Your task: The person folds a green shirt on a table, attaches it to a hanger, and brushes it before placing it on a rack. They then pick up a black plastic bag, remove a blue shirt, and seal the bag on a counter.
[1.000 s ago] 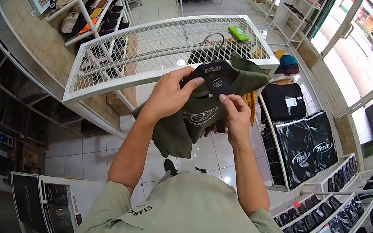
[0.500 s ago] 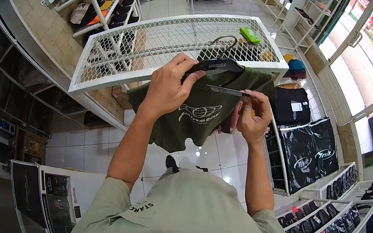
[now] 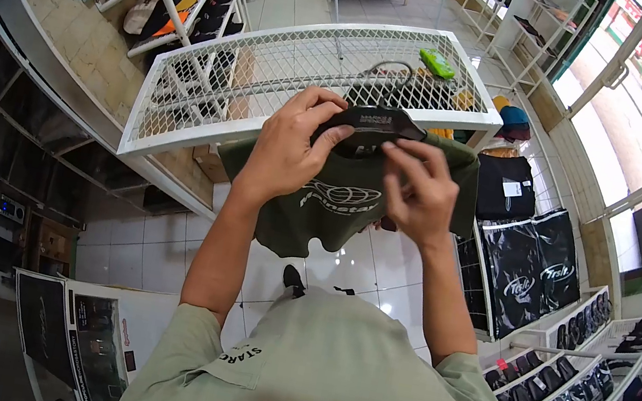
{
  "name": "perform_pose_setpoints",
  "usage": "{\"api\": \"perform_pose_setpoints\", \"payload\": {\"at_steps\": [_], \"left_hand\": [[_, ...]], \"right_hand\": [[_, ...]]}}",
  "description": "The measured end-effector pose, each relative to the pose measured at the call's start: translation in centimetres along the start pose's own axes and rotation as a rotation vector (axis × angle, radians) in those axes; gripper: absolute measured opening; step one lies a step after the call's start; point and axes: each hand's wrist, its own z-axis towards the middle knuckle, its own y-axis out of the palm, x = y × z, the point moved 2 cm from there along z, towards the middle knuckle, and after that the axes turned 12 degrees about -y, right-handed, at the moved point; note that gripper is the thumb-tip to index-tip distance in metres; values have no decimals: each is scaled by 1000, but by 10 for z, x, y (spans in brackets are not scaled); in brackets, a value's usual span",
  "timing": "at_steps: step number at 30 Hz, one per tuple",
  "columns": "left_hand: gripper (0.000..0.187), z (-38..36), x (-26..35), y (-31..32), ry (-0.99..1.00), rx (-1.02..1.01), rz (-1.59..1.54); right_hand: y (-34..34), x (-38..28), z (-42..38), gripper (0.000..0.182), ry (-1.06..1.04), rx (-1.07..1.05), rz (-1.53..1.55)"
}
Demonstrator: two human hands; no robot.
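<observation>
A dark green T-shirt [image 3: 284,215] with a white print hangs on a black hanger [image 3: 383,117] in front of me, its wire hook pointing up over the mesh table. My left hand [image 3: 295,140] is closed on the hanger's left side, thumb in front. At the right side of the collar is my right hand [image 3: 423,191], thumb and fingers apart, index fingertip right at the hanger's lower edge. Pale marks show inside the neck, between the hands.
Just beyond the shirt stands a white mesh-topped table [image 3: 186,87] with a bright green packet [image 3: 437,64] on it. Black packaged garments [image 3: 531,276] lie at the right. Shelves of wallets and caps [image 3: 562,389] fill the lower right; a rack of caps [image 3: 184,0] stands at upper left.
The flat grey tag-like strip held by my right hand is out of sight. That hand has moved left to the collar and its fingers have spread. The shirt front now faces me more squarely.
</observation>
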Motion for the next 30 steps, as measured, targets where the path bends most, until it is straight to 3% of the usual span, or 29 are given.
{"api": "perform_pose_setpoints", "payload": {"at_steps": [2,5,7,9,11,13,14,16,18,20,22,24,26,28,30], "left_hand": [[20,2,-9,-3,-50,-47,-47],[18,6,-23,-6,-86,-61,-29],[17,12,-36,1,-157,-81,-30],[19,20,-53,15,-234,-188,-270],[24,28,-61,23,-272,-229,-221],[35,44,-53,23,-390,-311,-5],[35,49,-62,30,-379,-320,-10],[36,59,-92,52,-308,-225,36],[30,75,-107,65,-296,-269,-10],[26,84,-100,70,-374,-421,-235],[23,93,-107,84,-183,-294,-232],[25,99,-101,83,-317,-399,-204],[27,104,-104,88,-315,-397,-233],[29,105,-106,91,-311,-391,-260],[30,104,-107,90,-317,-365,-272]], "right_hand": [[-12,9,11,26,59,150,-28],[-19,50,22,21,118,211,-102],[-15,82,31,17,191,210,-83],[-6,115,39,15,217,115,-88],[10,149,45,16,205,59,-120],[28,186,50,18,222,-60,-166],[36,206,52,20,287,-135,-207],[54,244,53,23,174,-216,-379],[68,280,52,33,157,-360,-497],[81,311,52,40,86,-378,-646],[92,331,50,45,103,-376,-704],[101,346,46,49,124,-377,-753],[105,360,38,56,374,-404,-673],[94,346,45,61,401,-462,-665],[81,323,50,62,434,-209,-542]]}}
